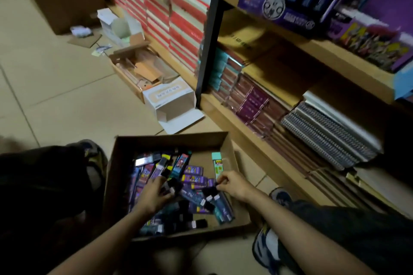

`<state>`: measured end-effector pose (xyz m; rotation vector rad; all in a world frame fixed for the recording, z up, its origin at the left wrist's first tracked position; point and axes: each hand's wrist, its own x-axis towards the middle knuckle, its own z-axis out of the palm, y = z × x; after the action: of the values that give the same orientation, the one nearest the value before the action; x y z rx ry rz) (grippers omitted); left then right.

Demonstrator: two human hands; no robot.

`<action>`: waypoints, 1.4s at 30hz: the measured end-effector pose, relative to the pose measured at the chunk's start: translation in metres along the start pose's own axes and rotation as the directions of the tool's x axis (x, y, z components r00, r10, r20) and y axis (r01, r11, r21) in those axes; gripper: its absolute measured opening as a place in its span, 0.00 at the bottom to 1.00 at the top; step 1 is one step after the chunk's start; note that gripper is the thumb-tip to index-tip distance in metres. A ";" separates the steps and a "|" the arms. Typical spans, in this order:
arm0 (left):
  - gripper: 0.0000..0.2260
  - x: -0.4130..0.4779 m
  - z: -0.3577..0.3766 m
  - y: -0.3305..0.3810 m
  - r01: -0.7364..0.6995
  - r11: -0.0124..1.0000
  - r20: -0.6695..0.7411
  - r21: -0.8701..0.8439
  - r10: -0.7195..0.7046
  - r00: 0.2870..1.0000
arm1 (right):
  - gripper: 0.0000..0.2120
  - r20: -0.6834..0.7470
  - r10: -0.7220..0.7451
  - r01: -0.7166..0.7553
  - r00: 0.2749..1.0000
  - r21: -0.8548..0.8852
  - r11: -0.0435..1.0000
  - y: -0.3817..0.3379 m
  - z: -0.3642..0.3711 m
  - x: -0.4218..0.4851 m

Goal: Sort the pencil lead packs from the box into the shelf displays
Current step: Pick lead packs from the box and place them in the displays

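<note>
Your left hand [154, 194] is in the middle of the cardboard box [172, 138] on the floor [55, 96]. Its grip is curled round a dark pack [168, 186] on the heap of pencil lead packs [193, 179]. Your right hand [232, 184] is near the box's right wall, just beside a teal pack [217, 164]. Its grip is narrow, the fingertips pinched together, and I cannot tell if it holds something.

Brown cardboard box [169, 140]; purple-and-black pencil lead packs [193, 171], printed graphics; one mint-green slim pack [216, 164]; purple shelf display carton [248, 1], silver round emblem; red-and-white striped book stacks [185, 27]; beige floor tiles [55, 73].
</note>
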<state>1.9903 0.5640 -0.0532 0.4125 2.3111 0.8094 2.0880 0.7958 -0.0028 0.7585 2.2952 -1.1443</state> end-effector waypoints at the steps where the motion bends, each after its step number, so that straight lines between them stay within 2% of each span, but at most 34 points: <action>1: 0.26 -0.001 0.003 -0.010 0.011 0.998 0.002 0.061 -0.011 1.000 | 0.06 0.030 0.033 -0.033 0.999 0.011 0.999 0.010 0.012 0.007; 3: 0.33 -0.002 0.008 -0.028 0.031 0.991 -0.032 0.131 -0.027 0.999 | 0.09 0.039 0.098 -0.099 0.994 0.032 0.995 0.026 0.033 0.020; 5: 0.38 -0.001 0.009 -0.041 0.063 0.984 -0.100 0.164 -0.047 0.994 | 0.13 -0.029 0.169 -0.168 0.985 0.019 0.986 0.036 0.050 0.029; 8: 0.40 0.002 0.012 -0.055 0.081 0.977 -0.125 0.197 -0.056 0.991 | 0.27 -0.122 0.285 -0.286 0.951 0.011 0.958 0.045 0.071 0.036; 10: 0.40 0.005 0.019 -0.059 0.084 0.981 -0.080 0.177 -0.071 0.994 | 0.35 -0.119 0.347 -0.352 0.930 -0.029 0.935 0.048 0.082 0.037; 12: 0.39 0.006 0.029 -0.059 0.107 0.985 -0.043 0.133 -0.102 0.994 | 0.35 -0.149 0.374 -0.394 0.916 -0.152 0.906 0.049 0.090 0.038; 14: 0.39 0.004 0.038 -0.054 0.130 0.980 -0.056 0.150 -0.123 0.991 | 0.36 -0.190 0.385 -0.420 0.903 -0.200 0.885 0.047 0.097 0.040; 19: 0.26 0.010 0.043 -0.040 0.221 0.968 -0.172 0.122 -0.199 0.965 | 0.42 -0.198 0.435 -0.444 0.879 -0.005 0.896 0.051 0.104 0.048; 21: 0.25 0.018 0.039 -0.042 0.247 0.966 -0.167 0.079 -0.231 0.958 | 0.35 -0.152 0.431 -0.407 0.890 0.164 0.899 0.055 0.105 0.051; 23: 0.24 0.027 0.036 -0.044 0.251 0.967 -0.151 0.041 -0.242 0.958 | 0.22 -0.079 0.446 -0.389 0.892 0.370 0.844 0.057 0.105 0.052; 25: 0.22 0.037 0.032 -0.046 0.248 0.967 -0.097 0.053 -0.242 0.966 | 0.15 -0.031 0.436 -0.376 0.900 0.455 0.808 0.058 0.104 0.052; 28: 0.19 0.047 0.027 -0.046 0.246 0.964 0.035 0.097 -0.250 0.968 | 0.12 -0.018 0.393 -0.338 0.919 0.478 0.811 0.056 0.105 0.050; 31: 0.17 0.049 0.025 -0.046 0.244 0.965 0.093 0.093 -0.252 0.963 | 0.13 -0.051 0.373 -0.324 0.926 0.400 0.858 0.054 0.109 0.049; 34: 0.12 0.043 0.024 -0.046 0.175 0.983 0.053 0.061 -0.179 0.982 | 0.15 -0.024 0.381 -0.342 0.924 0.395 0.853 0.050 0.110 0.047; 37: 0.08 0.031 0.022 -0.043 0.051 0.994 -0.071 0.094 -0.045 0.996 | 0.14 0.047 0.370 -0.347 0.928 0.470 0.812 0.048 0.105 0.046; 39: 0.08 0.025 0.021 -0.037 0.025 1.000 -0.112 0.016 -0.023 0.993 | 0.10 0.089 0.339 -0.330 0.937 0.551 0.767 0.047 0.099 0.042; 41: 0.09 0.025 0.021 -0.025 0.070 0.977 -0.093 -0.199 -0.090 0.992 | 0.10 0.096 0.319 -0.309 0.943 0.614 0.727 0.043 0.091 0.037; 42: 0.09 0.025 0.021 -0.017 0.116 0.935 -0.060 -0.336 -0.144 0.988 | 0.09 0.090 0.313 -0.295 0.945 0.641 0.708 0.041 0.087 0.036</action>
<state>1.9844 0.5729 -0.0888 0.0762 2.1932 1.1428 2.1021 0.7541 -0.0957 1.3519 1.6577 -1.7859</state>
